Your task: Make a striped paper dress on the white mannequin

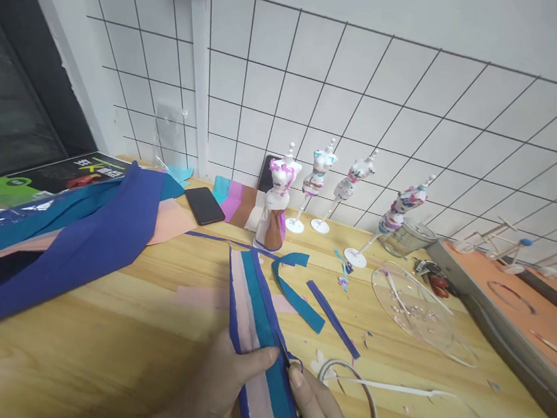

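Observation:
A long striped strip of blue, pink and teal crepe paper (260,314) lies lengthwise in front of me. My left hand (223,380) grips it from the left side, thumb pressed on top. My right hand (323,415) is closed round scissors (283,349), whose dark blade lies at the strip's right blue edge; their handles are mostly hidden. A thin blue sliver curls beside the blade. Beyond the strip are a teal paper offcut (294,291), a narrow blue offcut (333,319) and a mini mannequin (279,199) with a brown, purple and white paper skirt.
Several small paint-marked mannequins (320,173) stand along the wall. Folded blue and teal paper (120,231) lies left, near a phone (204,206). On the right are a glass (410,237), a clear round plate (418,305), a white tape ring (371,407) and an orange-lined tray (530,291).

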`<action>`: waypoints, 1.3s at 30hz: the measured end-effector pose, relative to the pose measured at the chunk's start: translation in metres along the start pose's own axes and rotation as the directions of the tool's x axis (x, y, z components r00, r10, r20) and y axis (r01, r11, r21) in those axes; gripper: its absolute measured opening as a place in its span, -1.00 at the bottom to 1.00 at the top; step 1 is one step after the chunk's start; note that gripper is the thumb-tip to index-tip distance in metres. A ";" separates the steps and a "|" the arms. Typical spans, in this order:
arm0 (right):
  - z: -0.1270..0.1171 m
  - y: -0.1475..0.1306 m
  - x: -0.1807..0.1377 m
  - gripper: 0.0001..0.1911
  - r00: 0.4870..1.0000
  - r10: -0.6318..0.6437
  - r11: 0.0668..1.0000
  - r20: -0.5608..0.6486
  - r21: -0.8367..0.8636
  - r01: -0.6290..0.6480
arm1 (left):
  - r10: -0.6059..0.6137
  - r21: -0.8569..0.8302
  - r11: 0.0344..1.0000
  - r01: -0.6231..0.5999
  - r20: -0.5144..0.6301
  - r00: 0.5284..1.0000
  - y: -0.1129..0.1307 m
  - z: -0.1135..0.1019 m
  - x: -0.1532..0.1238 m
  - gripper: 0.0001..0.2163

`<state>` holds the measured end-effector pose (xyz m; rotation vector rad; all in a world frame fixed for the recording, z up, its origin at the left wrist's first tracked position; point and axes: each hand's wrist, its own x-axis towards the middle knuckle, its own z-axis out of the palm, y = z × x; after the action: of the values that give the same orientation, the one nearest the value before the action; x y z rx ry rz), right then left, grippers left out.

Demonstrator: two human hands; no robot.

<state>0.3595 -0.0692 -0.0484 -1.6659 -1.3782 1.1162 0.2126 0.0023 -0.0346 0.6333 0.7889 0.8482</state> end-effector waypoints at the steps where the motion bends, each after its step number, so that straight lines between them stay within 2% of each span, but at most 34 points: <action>1: 0.000 -0.002 0.001 -0.39 1.000 -0.009 1.000 0.006 0.001 0.009 | 0.005 -0.013 1.000 -0.005 0.000 1.000 0.000 0.000 0.000 -0.64; 5: -0.001 -0.009 0.003 -0.40 0.998 -0.060 0.998 0.025 -0.005 0.060 | 0.002 -0.032 0.999 -0.002 -0.005 1.000 0.000 0.001 -0.001 -0.64; 13: 0.001 -0.007 0.001 -0.33 0.999 -0.052 0.999 -0.010 -0.017 0.051 | -0.002 -0.084 0.996 0.004 0.023 1.000 0.000 0.003 -0.002 -0.66; 33: 0.003 -0.007 0.004 -0.40 0.996 -0.075 0.997 -0.038 -0.031 0.074 | -0.015 -0.085 0.996 0.019 0.040 0.999 -0.003 0.000 0.000 -0.66; 39: 0.004 -0.014 0.002 -0.36 0.991 -0.123 0.992 -0.047 -0.006 0.123 | -0.081 -0.122 0.988 0.093 0.096 0.992 0.004 -0.001 0.000 -0.66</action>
<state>0.3504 -0.0645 -0.0377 -1.5772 -1.4321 0.9987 0.2100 0.0042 -0.0320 0.5180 0.6699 0.7775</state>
